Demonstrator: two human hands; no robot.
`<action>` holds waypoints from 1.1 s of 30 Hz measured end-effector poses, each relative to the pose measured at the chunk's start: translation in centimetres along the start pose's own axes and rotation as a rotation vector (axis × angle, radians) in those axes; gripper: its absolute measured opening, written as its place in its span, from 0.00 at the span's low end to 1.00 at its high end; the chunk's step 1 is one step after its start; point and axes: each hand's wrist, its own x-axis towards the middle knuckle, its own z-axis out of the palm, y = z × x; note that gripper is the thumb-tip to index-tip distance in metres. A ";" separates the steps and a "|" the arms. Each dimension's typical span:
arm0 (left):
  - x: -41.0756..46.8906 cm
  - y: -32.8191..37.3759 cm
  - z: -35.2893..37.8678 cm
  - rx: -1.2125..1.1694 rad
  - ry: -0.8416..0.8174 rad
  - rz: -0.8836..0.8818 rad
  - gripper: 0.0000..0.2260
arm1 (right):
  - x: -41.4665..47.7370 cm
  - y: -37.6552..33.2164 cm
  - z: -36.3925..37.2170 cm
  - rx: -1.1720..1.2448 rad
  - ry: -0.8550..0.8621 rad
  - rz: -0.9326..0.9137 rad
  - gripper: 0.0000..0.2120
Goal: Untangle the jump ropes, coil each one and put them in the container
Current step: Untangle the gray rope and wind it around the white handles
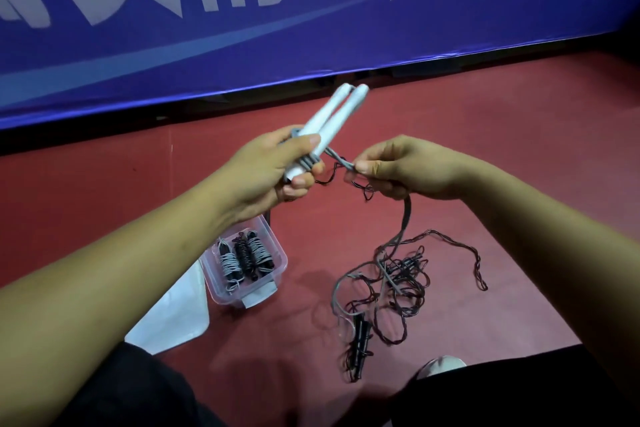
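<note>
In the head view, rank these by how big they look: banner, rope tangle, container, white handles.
Largest first: banner, rope tangle, container, white handles. The handles are held nearer the camera, so their last place is unsure.

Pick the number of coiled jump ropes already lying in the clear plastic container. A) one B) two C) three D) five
C: three coiled jump ropes lie side by side inside the clear plastic container, two wound in grey cord and a black one between them.
</note>
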 end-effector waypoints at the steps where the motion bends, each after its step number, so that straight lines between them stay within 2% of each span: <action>1: 0.1 0.1 -0.4 -0.035 0.049 -0.016 0.07 | -0.2 -0.1 -0.1 -0.004 -0.009 0.006 0.11; 4: 0.3 0.2 -1.2 -0.078 0.175 -0.057 0.12 | -0.8 -1.1 -0.2 -0.035 -0.014 0.025 0.10; 6: 0.4 0.1 -1.2 -0.084 0.211 -0.060 0.11 | -1.1 -2.0 0.2 -0.101 -0.023 0.039 0.10; 10: 0.6 0.1 -1.4 -0.137 0.179 -0.114 0.14 | -1.5 -3.5 0.8 -0.251 -0.003 0.067 0.06; 19: 1.0 0.2 -2.3 -0.110 0.142 -0.196 0.19 | -2.5 -4.8 0.9 -0.354 0.023 0.107 0.06; 24: 1.4 0.1 -3.3 -0.113 0.140 -0.172 0.14 | -3.5 -5.8 0.8 -0.374 -0.010 0.044 0.06; 29: 1.0 0.1 -2.9 0.137 0.075 -0.191 0.10 | -3.6 -6.7 0.3 -0.451 0.115 -0.070 0.07; 33: 0.3 -0.1 -1.6 0.608 0.024 -0.154 0.12 | -3.3 -7.0 0.5 -0.492 0.159 -0.119 0.05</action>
